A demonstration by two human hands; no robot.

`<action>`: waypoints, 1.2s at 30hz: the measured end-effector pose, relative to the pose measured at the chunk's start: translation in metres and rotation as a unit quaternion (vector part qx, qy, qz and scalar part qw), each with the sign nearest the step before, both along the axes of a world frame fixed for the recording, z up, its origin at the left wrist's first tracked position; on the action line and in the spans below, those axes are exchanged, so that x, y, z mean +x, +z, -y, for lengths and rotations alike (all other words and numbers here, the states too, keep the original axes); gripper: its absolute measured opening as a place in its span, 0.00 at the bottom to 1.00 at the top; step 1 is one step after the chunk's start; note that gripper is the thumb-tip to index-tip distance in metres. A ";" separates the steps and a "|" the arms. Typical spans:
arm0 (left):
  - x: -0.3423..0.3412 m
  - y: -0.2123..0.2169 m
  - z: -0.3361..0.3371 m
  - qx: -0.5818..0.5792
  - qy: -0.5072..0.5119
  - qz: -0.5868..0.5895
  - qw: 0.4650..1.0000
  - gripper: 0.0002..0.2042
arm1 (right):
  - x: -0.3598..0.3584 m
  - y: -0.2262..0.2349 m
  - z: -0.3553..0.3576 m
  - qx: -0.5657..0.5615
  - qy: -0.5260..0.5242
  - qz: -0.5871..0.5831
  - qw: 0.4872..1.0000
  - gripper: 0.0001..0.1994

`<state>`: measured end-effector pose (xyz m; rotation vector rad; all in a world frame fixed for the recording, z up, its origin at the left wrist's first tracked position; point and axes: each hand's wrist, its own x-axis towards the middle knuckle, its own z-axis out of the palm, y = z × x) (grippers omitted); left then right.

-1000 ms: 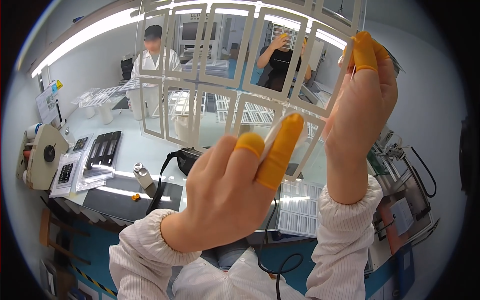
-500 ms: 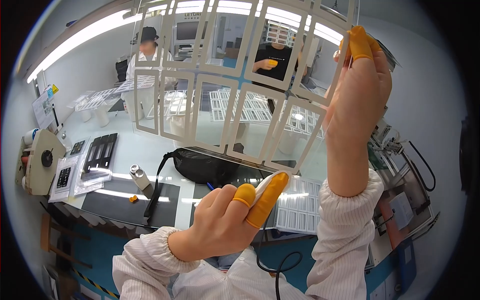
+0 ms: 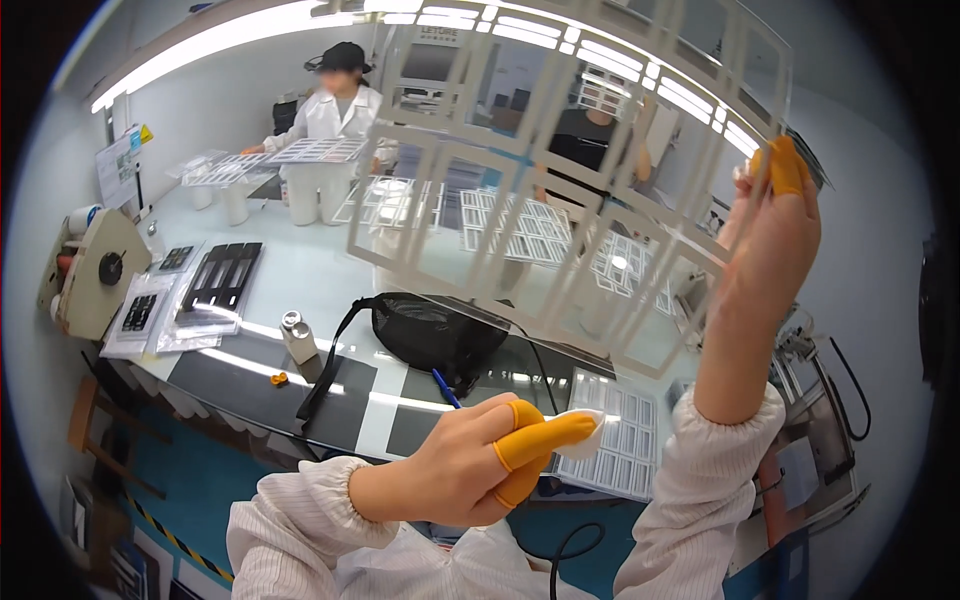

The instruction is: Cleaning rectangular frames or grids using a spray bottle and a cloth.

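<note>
My right hand [image 3: 765,245], raised at the right, grips the edge of a large clear sheet [image 3: 560,190] printed with rows of pale rectangular frames. The sheet is held up tilted above the table. Low in the middle, my left hand [image 3: 440,465] pinches a small white cloth [image 3: 582,442] between fingers covered by orange finger cots [image 3: 545,440]. Cloth and sheet are apart. Orange cots [image 3: 785,165] also cover fingertips of my right hand; its thumb is partly hidden.
On the glass table stand a small bottle [image 3: 297,337], a black mesh bag [image 3: 430,335] and a blue pen [image 3: 446,388]. Several framed sheets [image 3: 515,225] rest farther back on white tubs. A tape dispenser [image 3: 95,270] is at left. Two people [image 3: 345,105] are across the table.
The sheet has moved rightward and tilted more, along with my right hand. My left hand and the cloth have dropped away from the sheet's lower edge.
</note>
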<state>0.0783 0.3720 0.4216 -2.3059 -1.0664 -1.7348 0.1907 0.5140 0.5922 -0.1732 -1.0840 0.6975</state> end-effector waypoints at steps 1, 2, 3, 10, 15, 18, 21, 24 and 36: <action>-0.004 0.001 0.004 -0.048 -0.031 0.037 0.998 0.11 | 0.005 0.000 -0.005 0.003 0.007 0.007 1.000 0.10; -0.008 0.000 0.006 -0.045 -0.025 0.043 0.998 0.11 | 0.011 0.000 -0.013 0.006 0.026 0.015 1.000 0.09; -0.012 -0.002 0.008 -0.089 -0.061 0.100 0.989 0.12 | 0.013 0.001 -0.014 0.010 0.044 0.023 0.999 0.08; -0.032 -0.007 0.001 -0.217 -0.322 0.445 0.807 0.14 | 0.019 0.007 -0.015 -0.018 0.063 -0.028 0.997 0.05; -0.042 -0.006 -0.012 -0.178 -0.430 0.522 0.715 0.15 | 0.022 0.006 -0.018 -0.008 0.086 -0.016 0.996 0.05; -0.027 -0.001 -0.002 -0.161 -0.332 0.471 0.801 0.15 | 0.022 0.008 -0.016 -0.001 0.077 -0.013 0.997 0.06; -0.018 0.005 0.011 -0.058 -0.099 0.306 0.945 0.16 | 0.024 0.009 -0.012 0.001 0.039 -0.003 0.999 0.08; -0.018 0.014 0.015 0.094 0.068 0.155 0.981 0.16 | 0.020 0.010 0.002 0.011 0.018 -0.014 1.000 0.09; -0.029 0.029 -0.004 0.269 0.343 -0.133 0.890 0.17 | 0.034 0.005 -0.013 0.051 0.061 0.002 0.997 0.11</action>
